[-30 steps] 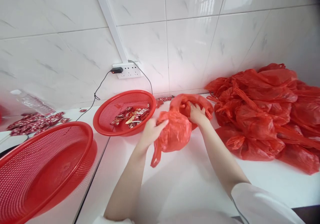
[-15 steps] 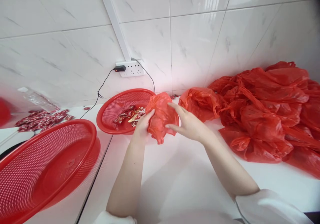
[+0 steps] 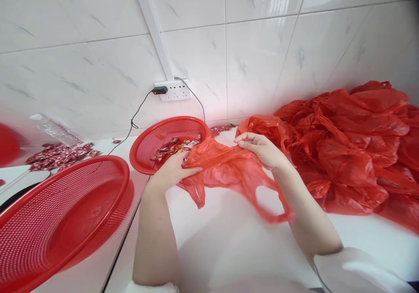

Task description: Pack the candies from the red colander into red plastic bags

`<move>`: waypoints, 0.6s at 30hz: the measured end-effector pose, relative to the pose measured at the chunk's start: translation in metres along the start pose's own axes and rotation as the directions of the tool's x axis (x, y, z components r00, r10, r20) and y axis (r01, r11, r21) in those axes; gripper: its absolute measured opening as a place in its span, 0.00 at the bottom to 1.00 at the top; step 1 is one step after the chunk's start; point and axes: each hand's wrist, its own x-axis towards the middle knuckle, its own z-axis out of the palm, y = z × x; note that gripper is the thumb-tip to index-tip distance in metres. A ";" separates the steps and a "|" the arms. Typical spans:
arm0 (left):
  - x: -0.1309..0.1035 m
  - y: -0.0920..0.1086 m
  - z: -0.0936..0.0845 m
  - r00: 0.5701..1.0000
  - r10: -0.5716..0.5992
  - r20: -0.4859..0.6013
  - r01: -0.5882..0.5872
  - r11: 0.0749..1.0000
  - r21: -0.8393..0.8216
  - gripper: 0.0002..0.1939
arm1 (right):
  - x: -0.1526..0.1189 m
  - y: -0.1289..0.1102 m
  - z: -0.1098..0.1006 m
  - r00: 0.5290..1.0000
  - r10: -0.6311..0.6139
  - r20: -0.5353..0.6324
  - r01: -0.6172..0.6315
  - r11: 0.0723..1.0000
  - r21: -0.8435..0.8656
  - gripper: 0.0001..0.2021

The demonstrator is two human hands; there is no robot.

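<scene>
A thin red plastic bag [image 3: 225, 166] is stretched sideways between my hands above the white table. My left hand [image 3: 172, 168] grips its left side, the thumb lying over the plastic. On the right, my right hand [image 3: 258, 149] pinches the bag's upper edge between thumb and fingers. One handle loop dangles below my right hand, and a narrow strip hangs under the left. Just behind my left hand stands a red mesh basket [image 3: 139, 146] holding several small wrapped packets [image 3: 168, 149], partly covered by the hand and the bag.
A larger red basket [image 3: 81, 214] stands at the left. Behind it lie a heap of red packets [image 3: 60, 155] and a clear bottle [image 3: 54, 129]. Crumpled red bags [image 3: 353, 144] are piled at the right. A power strip [image 3: 175, 91] with a black cable is on the tiled wall.
The bunched bag has been spread out wide, with a handle loop now showing. My left hand moved left and down, and my right hand slightly right, its fingers now closed on the edge.
</scene>
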 end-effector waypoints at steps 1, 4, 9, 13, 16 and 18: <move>0.000 -0.001 0.000 0.999 -0.001 -0.032 0.003 0.998 0.059 0.30 | 0.001 0.001 0.002 0.999 0.022 -0.028 -0.021 0.999 0.031 0.11; -0.004 0.000 0.005 0.968 0.045 -0.247 0.026 0.961 0.275 0.34 | 0.003 0.003 0.009 0.993 0.051 -0.103 -0.052 0.999 -0.006 0.12; -0.023 0.028 0.035 0.888 0.365 -0.280 -0.200 0.855 0.478 0.16 | 0.005 0.005 0.013 0.991 0.078 -0.107 -0.091 0.988 -0.128 0.10; -0.026 0.039 0.070 0.938 0.316 0.141 -0.346 0.830 0.437 0.15 | 0.009 0.014 0.013 0.995 0.078 -0.060 -0.089 0.978 -0.191 0.08; -0.014 0.030 0.089 0.934 0.241 0.263 -0.345 0.795 0.500 0.13 | 0.012 0.022 0.013 0.988 0.152 0.037 -0.142 0.970 -0.197 0.08; -0.005 0.021 0.095 0.942 0.237 0.238 -0.332 0.769 0.546 0.13 | 0.012 0.025 0.013 0.980 0.181 0.084 -0.161 0.966 -0.203 0.07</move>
